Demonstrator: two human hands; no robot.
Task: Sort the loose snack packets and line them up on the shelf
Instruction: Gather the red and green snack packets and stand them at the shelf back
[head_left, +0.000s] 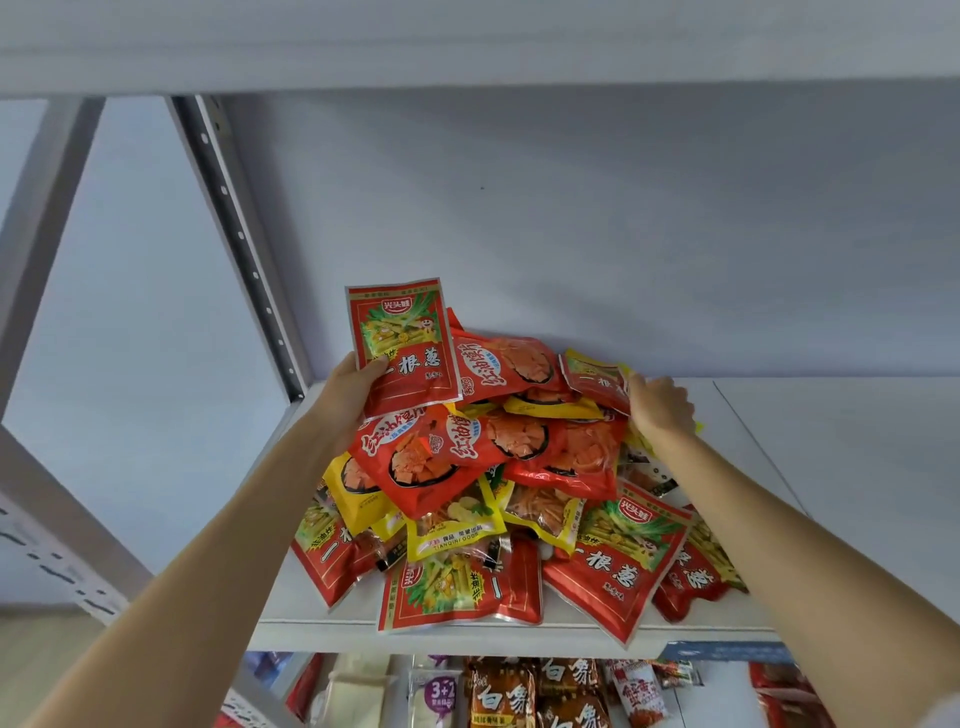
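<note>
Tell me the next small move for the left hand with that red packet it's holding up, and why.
Probably stand the red packet held upright by the left hand against the back wall at the shelf's left end, starting a row. The pile is still a mixed heap of red and yellow packs, while the right hand is on another similar red packet.

packets (498, 467): red, yellow, green-leaf prints | shelf (831, 441): white | upright (244, 244): grey, perforated
</note>
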